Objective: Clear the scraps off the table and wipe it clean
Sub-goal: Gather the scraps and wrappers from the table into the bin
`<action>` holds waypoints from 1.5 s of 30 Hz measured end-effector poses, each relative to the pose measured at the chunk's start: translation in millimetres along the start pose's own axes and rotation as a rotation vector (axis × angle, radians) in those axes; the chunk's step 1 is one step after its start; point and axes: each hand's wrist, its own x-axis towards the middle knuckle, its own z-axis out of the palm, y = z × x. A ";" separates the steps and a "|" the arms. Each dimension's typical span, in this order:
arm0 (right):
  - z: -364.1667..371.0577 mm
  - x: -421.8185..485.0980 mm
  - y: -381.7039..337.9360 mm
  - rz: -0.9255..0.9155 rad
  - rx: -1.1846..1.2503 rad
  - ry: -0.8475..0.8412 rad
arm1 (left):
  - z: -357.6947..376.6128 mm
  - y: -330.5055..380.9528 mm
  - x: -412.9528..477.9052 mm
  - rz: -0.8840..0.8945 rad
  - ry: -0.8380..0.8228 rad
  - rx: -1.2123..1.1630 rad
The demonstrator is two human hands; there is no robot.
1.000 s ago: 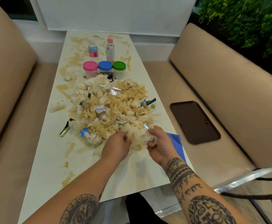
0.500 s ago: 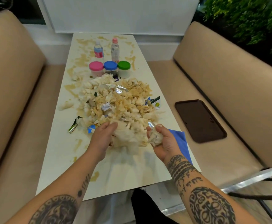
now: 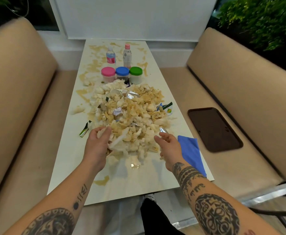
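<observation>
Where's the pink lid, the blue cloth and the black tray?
pink lid (image 3: pixel 108 71), head view, top face.
blue cloth (image 3: pixel 189 150), head view, middle of the fabric.
black tray (image 3: pixel 213 128), head view, flat inside.

No writing can be read anywhere. The bottle with the pink and blue label (image 3: pixel 111 57) carries print that is too blurred to make out, and the bottle with the pink cap (image 3: pixel 127 55) has a faint mark on its clear wall that is just as unreadable. The torn green and white wrapper (image 3: pixel 168 108) at the right edge of the scrap pile shows a small yellow picture and no legible words. The forearm tattoos (image 3: pixel 192 185) include script-like marks, which cannot be deciphered.
</observation>
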 end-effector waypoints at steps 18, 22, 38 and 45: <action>9.1 6.5 -25.9 -0.115 -0.226 -0.038 | -5.2 -1.0 -8.5 -0.153 -0.008 -0.049; 4.1 -8.1 -41.5 0.014 0.025 -0.085 | 3.8 5.3 -13.5 -0.213 -0.039 -0.167; 39.0 -30.1 -48.1 0.160 0.254 -0.145 | 2.1 27.2 -26.0 -0.164 -0.057 -0.265; 66.8 -48.9 -54.7 0.085 0.277 -0.306 | -8.2 46.0 -35.8 -0.152 -0.011 -0.206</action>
